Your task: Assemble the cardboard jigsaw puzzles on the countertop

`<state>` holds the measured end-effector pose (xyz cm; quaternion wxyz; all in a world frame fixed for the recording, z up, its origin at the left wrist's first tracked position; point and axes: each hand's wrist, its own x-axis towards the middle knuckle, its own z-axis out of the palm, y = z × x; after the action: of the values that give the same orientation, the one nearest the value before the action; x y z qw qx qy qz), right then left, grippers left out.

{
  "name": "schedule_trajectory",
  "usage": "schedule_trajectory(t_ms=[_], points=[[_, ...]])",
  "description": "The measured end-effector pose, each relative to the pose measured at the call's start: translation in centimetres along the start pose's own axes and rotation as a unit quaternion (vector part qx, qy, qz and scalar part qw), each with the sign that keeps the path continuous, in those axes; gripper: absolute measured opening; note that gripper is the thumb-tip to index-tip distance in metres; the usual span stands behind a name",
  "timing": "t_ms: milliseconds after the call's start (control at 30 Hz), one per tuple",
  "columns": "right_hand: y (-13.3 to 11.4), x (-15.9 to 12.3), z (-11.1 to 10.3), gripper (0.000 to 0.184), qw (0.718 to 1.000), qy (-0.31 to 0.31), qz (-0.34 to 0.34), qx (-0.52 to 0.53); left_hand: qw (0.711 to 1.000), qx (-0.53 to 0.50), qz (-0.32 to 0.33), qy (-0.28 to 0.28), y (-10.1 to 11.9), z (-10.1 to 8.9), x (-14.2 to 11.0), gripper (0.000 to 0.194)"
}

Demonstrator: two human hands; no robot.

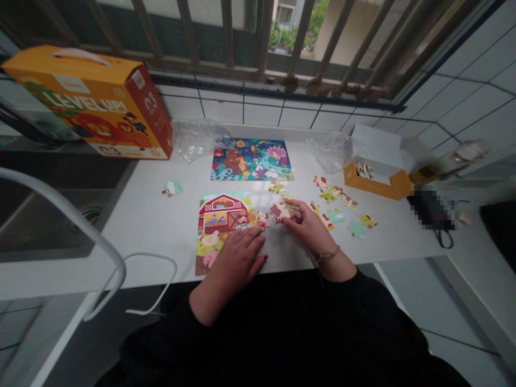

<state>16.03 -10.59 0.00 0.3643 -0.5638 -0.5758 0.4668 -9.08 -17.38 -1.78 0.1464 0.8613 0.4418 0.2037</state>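
A partly assembled farm jigsaw puzzle with a red barn lies on the white counter. Flat on its lower right part rests my left hand, fingers stretched out and holding nothing. Just right of the puzzle, my right hand pinches a brown and white puzzle piece between thumb and fingers. That piece is apart from the assembled section. Several loose puzzle pieces are scattered to the right of my right hand, some partly behind it. One pale green piece lies alone on the left.
A completed blue animal puzzle lies behind. An orange box stands back left, beside clear plastic wrap. A small open box holding pieces sits at right. A sink and white cable are at left.
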Motion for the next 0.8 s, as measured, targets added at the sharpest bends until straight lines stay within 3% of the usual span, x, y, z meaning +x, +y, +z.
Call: schedule_trajectory(t_ms=[133,267,367,433,567,800], points=[[0.3,0.1,0.7,0.042,0.999,-0.019,0.016,0.034,1.0,0.002,-0.002,0.005,0.1,-0.2,-0.3,0.04],[0.2,0.0,0.9,0.032,0.999,0.025,0.028,-0.022,1.0,0.014,-0.005,0.004,0.1,-0.2,-0.8,0.04],[0.0,0.1,1.0,0.04,0.995,0.048,0.031,-0.076,1.0,0.014,-0.007,0.003,0.1,-0.3,-0.9,0.039],[0.0,0.2,1.1,0.046,0.997,0.057,0.036,-0.021,1.0,0.016,-0.007,0.004,0.1,-0.3,-0.9,0.039],[0.4,0.4,1.3,0.081,0.996,0.057,0.034,0.052,1.0,0.022,-0.003,0.007,0.2,-0.3,-0.9,0.038],[0.5,0.5,2.0,0.037,0.999,0.03,0.021,-0.017,1.0,0.02,-0.006,0.005,0.4,-0.3,-0.9,0.038]])
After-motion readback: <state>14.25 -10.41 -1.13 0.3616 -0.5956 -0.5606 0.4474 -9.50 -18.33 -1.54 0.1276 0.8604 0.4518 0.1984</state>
